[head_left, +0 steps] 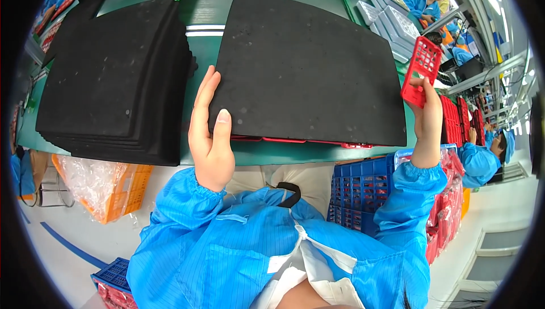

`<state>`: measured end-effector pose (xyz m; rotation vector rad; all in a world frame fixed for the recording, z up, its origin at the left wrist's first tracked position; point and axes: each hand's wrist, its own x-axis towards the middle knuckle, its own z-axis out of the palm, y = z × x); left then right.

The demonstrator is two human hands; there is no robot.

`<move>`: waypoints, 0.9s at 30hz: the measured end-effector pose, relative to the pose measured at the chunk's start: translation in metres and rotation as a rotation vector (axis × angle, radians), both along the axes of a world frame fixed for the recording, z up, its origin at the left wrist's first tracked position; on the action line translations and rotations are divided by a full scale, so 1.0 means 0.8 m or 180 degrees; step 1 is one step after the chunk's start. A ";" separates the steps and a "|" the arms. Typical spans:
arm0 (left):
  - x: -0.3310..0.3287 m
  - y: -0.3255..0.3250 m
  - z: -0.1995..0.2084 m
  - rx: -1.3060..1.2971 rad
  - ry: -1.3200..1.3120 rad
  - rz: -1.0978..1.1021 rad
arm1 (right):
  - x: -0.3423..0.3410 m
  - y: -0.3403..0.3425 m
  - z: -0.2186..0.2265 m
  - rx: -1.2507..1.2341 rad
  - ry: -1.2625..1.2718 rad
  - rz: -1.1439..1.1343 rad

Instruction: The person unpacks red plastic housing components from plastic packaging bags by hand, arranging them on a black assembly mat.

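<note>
Two hands frame one big black foam sheet [309, 65], which lies flat straight ahead of the person, between the hands, its long side running left to right. The left hand [210, 133] is the nearer one: it is pinching the sheet's near left corner, thumb on top and fingers along the edge. Thin red trays [301, 140] peek out from under the sheet's near edge, just right of that hand. The right hand [427, 113] is off the sheet's right edge, raised and closed around a small red grid tray [421, 70], held upright above the sheet's far right side.

Beyond the left hand, well to its left, sits a thick stack of the same black foam sheets [113, 76]. Both lie on a green worktop [204, 53] that stretches away from the hands.

Below the right forearm stands a blue crate [357, 195], with bagged red trays [448, 207] beside it on the outside. Under the left side, an orange crate [122, 192] lined with clear plastic sits on the pale floor. Farther off past the right hand, other workers in blue coats [479, 161] sit along the line, with grey trays [392, 25] and red trays stacked near them.
</note>
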<state>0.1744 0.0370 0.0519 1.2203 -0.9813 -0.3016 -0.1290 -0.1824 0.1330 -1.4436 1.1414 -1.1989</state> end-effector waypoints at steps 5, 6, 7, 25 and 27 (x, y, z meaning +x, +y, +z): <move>-0.005 -0.001 0.013 0.0018 0.0181 -0.0061 | -0.005 -0.011 -0.012 0.0241 -0.0168 0.0080; -0.004 0.002 0.017 0.0013 0.0161 -0.0054 | -0.004 -0.010 -0.007 0.0143 -0.0287 0.0149; -0.002 0.006 0.022 0.0100 -0.0294 0.0179 | -0.003 -0.004 -0.001 -0.0002 -0.0447 0.0193; 0.306 0.217 0.041 -0.0218 0.0850 0.2065 | 0.020 0.074 0.038 -0.0274 -0.0662 0.1440; 0.351 0.231 0.013 0.0531 -0.0478 0.2579 | -0.005 0.073 0.026 -0.0116 -0.0695 0.1096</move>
